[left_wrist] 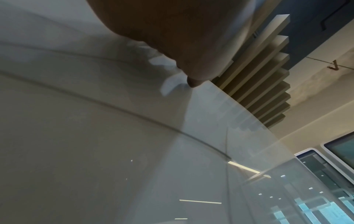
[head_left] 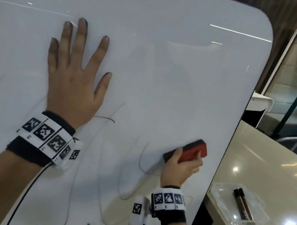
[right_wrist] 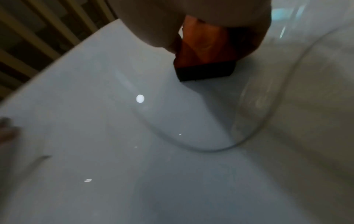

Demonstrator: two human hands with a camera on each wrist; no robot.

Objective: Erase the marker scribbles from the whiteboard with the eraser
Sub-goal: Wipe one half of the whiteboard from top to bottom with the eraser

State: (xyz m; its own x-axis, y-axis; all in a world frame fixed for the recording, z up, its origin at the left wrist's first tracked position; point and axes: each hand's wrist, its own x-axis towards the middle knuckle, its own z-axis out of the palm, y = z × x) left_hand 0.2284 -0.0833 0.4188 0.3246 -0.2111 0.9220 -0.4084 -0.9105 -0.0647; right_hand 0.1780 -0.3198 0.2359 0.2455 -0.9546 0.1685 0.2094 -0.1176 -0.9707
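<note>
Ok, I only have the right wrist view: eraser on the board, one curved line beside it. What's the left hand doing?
Observer: The left hand lies flat on the whiteboard, fingers spread, up and left of the eraser.
Operator: Any scribbles besides my curve?
Observer: Yes, thin scribbles run from below the left hand to the bottom edge.
Operator: Where are the markers?
Observer: Two markers lie in a clear tray on the counter, right of the board.

The left hand [head_left: 73, 80] lies flat with fingers spread, while the right hand [head_left: 180, 167] is curled in a grip, both wrists banded.
</note>
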